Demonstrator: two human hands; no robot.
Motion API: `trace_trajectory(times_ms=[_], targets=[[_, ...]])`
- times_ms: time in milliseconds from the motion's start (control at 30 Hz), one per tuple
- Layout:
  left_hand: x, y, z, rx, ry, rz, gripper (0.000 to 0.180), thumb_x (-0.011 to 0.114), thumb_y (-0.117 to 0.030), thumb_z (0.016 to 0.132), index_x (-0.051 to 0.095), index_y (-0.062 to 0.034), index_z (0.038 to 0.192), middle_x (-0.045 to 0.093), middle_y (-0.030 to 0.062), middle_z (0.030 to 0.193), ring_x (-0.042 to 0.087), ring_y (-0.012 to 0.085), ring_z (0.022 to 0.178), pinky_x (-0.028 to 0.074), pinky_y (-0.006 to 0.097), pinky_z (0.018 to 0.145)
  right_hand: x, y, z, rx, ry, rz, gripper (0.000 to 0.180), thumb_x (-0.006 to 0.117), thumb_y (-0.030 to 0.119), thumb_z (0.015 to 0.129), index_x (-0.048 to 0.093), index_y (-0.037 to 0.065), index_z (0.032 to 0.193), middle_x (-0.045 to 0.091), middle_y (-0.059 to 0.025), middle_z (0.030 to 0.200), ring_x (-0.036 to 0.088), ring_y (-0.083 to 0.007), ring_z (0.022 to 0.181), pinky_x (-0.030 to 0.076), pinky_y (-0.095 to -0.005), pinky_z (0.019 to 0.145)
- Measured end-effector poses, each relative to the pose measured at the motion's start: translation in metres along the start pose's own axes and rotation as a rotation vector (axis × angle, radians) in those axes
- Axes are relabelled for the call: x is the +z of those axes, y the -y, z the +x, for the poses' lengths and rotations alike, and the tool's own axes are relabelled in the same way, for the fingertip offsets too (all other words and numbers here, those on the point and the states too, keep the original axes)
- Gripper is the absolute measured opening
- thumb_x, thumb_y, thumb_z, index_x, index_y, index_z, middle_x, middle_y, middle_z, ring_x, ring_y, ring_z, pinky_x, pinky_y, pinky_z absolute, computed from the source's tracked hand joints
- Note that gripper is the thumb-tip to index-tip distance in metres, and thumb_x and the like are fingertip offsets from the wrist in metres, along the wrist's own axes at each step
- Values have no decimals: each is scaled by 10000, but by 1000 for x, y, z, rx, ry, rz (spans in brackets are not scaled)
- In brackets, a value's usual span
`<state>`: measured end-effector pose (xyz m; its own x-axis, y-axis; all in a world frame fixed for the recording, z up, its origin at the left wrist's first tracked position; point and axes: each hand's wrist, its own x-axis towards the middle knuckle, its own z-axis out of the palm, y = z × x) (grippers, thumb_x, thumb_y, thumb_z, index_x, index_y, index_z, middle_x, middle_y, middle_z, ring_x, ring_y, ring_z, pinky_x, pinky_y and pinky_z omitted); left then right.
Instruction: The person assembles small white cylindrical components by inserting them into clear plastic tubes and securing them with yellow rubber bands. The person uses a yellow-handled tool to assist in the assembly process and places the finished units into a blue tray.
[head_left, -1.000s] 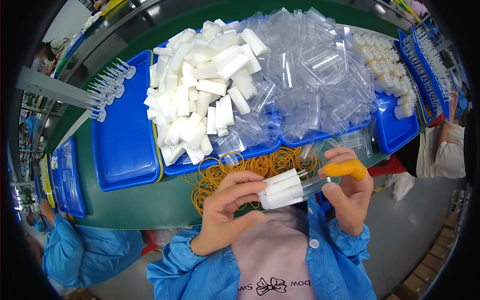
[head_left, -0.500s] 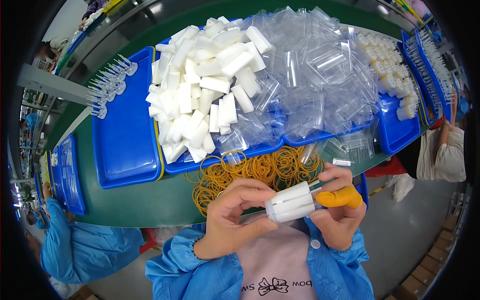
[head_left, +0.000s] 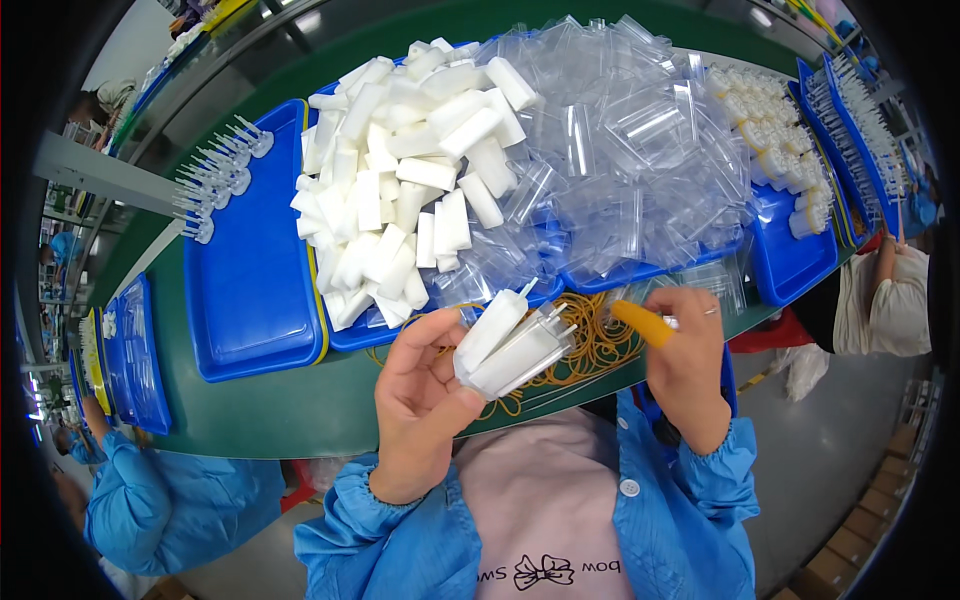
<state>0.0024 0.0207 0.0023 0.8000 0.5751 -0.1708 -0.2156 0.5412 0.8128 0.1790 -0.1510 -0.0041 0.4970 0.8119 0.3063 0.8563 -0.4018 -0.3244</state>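
Observation:
My left hand [head_left: 425, 395] grips a clear plastic holder with white foam blocks [head_left: 510, 350] standing in it. The thumb and fingers pinch its base. Thin clear prongs stick out past the foam, tilted up and to the right, and the blocks splay slightly apart. My right hand [head_left: 685, 345] is off to the right of the holder, by the right end of a heap of orange-brown rubber bands [head_left: 590, 335]. Its index finger, in a yellow finger cot, stretches leftward; the other fingers bend, and the thumb is mostly hidden. Nothing shows in this hand.
White foam blocks [head_left: 385, 190] and clear plastic sleeves [head_left: 640, 150] are heaped in blue trays ahead. The left blue tray [head_left: 250, 290] bears several clear pronged holders [head_left: 225, 165]. On the right, another tray holds banded white assemblies [head_left: 780, 145]. Co-workers sit either side.
My right hand has left the foam assembly and moved up to the rubber bands. My left hand has shifted left, tilting the assembly, whose blocks now spread further apart.

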Motion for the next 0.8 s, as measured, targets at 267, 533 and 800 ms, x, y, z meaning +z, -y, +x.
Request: trace_trajectory(times_ms=[267, 533, 800], targets=[[-2, 4, -1, -10, 3, -1, 585, 637, 21, 745, 437, -13, 1293, 496, 93, 1182, 523, 193, 1120, 433, 321, 930, 17, -19, 2, -209, 1, -210, 321, 613, 100, 640, 710, 88, 946, 533, -40, 909, 514, -200, 833, 405, -363, 789], [-3, 4, 0, -4, -15, 21, 593, 648, 16, 752, 431, -10, 1303, 487, 95, 1182, 523, 208, 1122, 442, 336, 929, 8, -23, -7, 56, -188, 185, 256, 718, 66, 684, 696, 68, 939, 599, -85, 974, 596, -278, 813, 482, -331, 716], [8, 8, -7, 374, 188, 759, 544, 767, -32, 673, 581, 15, 1182, 525, 127, 1072, 558, 209, 951, 489, 307, 794, -2, 15, -3, 421, -613, 1370, 365, 628, 66, 815, 505, -8, 1151, 594, -120, 911, 629, -198, 753, 516, -323, 754]])
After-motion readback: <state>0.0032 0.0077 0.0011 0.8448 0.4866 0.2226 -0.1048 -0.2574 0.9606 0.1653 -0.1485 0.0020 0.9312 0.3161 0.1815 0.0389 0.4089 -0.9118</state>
